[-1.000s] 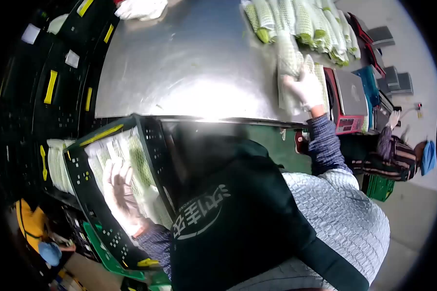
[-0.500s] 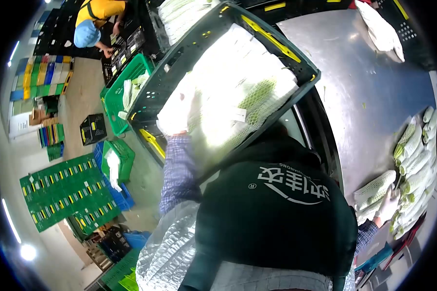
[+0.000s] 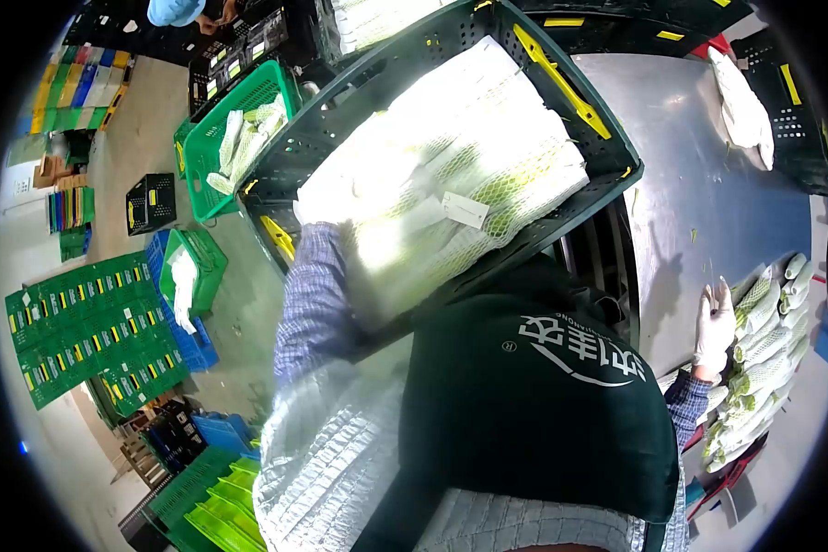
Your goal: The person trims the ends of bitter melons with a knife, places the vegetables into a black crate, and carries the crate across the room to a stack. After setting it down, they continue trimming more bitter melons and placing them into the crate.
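Where the netted packs (image 3: 469, 156) fill the dark crate (image 3: 575, 101), the left hand (image 3: 327, 210) is at their edge on the person's left side, just beyond its sleeve (glare blurs glove into white wrapping; whether its fingers are closed on a pack, cannot tell). The right hand (image 3: 712, 336), gloved, palm free and fingers apart, is raised over the near side of the metal table (image 3: 672, 138), just beside the pile of netted packs (image 3: 764, 359).
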Demonstrator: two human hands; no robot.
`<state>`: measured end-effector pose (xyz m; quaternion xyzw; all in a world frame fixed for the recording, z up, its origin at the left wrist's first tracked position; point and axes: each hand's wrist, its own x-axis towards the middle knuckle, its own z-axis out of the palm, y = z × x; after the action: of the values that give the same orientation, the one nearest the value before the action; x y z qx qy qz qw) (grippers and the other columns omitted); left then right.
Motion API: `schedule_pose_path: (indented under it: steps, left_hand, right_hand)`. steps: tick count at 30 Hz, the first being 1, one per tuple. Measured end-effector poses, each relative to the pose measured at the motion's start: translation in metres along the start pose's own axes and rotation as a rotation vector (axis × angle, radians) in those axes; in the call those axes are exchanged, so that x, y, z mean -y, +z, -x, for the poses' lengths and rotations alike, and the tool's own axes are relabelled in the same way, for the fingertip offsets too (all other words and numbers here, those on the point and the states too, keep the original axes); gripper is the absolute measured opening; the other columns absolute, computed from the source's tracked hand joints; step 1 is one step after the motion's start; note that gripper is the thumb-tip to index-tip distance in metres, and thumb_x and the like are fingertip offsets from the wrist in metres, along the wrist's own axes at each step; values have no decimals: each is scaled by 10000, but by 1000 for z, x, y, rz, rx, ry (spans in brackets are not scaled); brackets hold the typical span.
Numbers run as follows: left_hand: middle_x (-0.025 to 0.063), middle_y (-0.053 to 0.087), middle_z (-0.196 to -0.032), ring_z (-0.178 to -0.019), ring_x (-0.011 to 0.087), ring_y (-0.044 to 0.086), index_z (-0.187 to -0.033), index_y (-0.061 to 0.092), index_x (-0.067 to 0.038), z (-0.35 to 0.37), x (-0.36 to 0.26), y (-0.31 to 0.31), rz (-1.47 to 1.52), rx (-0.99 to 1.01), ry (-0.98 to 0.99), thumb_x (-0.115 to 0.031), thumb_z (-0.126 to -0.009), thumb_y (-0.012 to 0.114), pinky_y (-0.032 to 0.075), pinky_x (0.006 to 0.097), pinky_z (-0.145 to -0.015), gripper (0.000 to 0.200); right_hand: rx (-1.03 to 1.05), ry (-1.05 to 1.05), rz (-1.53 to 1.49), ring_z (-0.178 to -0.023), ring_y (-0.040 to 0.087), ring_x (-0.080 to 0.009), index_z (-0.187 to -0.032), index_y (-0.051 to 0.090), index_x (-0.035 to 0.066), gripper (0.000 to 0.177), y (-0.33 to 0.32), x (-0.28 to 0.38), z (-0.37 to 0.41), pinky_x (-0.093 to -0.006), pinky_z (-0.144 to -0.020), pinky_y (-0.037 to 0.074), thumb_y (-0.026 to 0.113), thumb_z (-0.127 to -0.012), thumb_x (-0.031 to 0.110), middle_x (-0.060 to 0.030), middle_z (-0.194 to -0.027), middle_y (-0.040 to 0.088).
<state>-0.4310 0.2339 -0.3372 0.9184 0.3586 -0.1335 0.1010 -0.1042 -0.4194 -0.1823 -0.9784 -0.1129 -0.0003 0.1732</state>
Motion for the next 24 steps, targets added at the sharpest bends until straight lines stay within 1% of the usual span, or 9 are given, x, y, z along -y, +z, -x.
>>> schedule_pose_path:
  steps: [3, 4, 7, 11, 15, 17, 19, 23, 24]
  left_hand:
    - [171, 660, -1220, -1151, 298, 616, -1266, 659, -58, -28, 24, -8, 85, 320, 98, -632, -625, 826, 452, 378, -1044, 877]
    - [160, 666, -1209, -1168, 265, 608, -1291, 629, -50, -24, 26, -5, 92, 241, 102, -497, -553, 923, 449, 363, -1046, 912]
    - [153, 670, -1209, -1169, 250, 611, -1318, 593, -23, 2, 16, -14, 211, 15, 138, -442, -517, 952, 455, 360, -1043, 973]
    - [160, 677, -1196, -1078, 262, 659, -1302, 598, -27, 29, -15, -47, 365, -13, 19, -320, -553, 938, 505, 344, -972, 874]
    - [85, 675, -1126, -1036, 154, 640, -1274, 503, -26, 52, -49, -93, 757, -147, 117, -190, -683, 899, 512, 309, -917, 731]
    - [74, 658, -1200, -1060, 130, 627, -1317, 515, 6, 67, -106, -145, 1164, -145, 272, -151, -697, 899, 498, 292, -948, 745]
    - [74, 655, -1221, -1085, 133, 622, -1324, 532, 20, 67, -139, -164, 1073, -168, 466, -147, -698, 900, 489, 292, -968, 745]
    - [63, 655, -1203, -1051, 129, 633, -1322, 550, 8, 101, -215, -199, 1592, 83, 380, -133, -703, 896, 507, 287, -940, 723]
    - [59, 657, -1190, -1046, 128, 633, -1325, 550, 7, 101, -216, -191, 1466, 44, 382, -129, -701, 895, 513, 289, -932, 725]
  right_hand:
    - [25, 15, 118, -914, 702, -183, -1362, 604, 116, 453, -3, 36, -6, -299, -802, 530, 683, -946, 277, -118, -1153, 728]
    - [-44, -84, 97, -854, 694, -167, -1350, 616, 119, 436, 3, 31, -5, -290, -785, 531, 684, -946, 269, -114, -1122, 735]
    - [-22, -48, 69, -793, 678, -155, -1350, 617, 125, 432, 3, 50, 0, -284, -756, 535, 689, -944, 252, -105, -1097, 740]
    - [74, -16, 27, -762, 664, -147, -1357, 618, 134, 447, 3, 69, 2, -283, -730, 539, 705, -925, 207, -108, -1099, 737]
    - [60, -341, -391, -893, 703, -170, -1370, 596, 90, 498, 24, 104, -22, -294, -814, 563, 706, -885, 111, -129, -1141, 725]
    - [228, -366, -813, -1010, 699, -188, -1349, 606, 59, 505, 24, 175, -29, -305, -876, 564, 717, -857, 75, -161, -1190, 707]
    - [336, -518, -766, -1119, 648, -187, -1427, 499, -20, 600, 18, 238, -32, -290, -975, 517, 681, -856, -44, -150, -1318, 633]
    - [356, -734, -825, -1204, 622, -237, -1472, 447, 1, 787, 8, 321, -33, -321, -958, 541, 784, -762, -19, -192, -1369, 592]
    - [298, -821, -914, -1213, 619, -242, -1481, 436, 6, 831, 12, 334, -34, -324, -952, 544, 811, -740, -1, -198, -1382, 582]
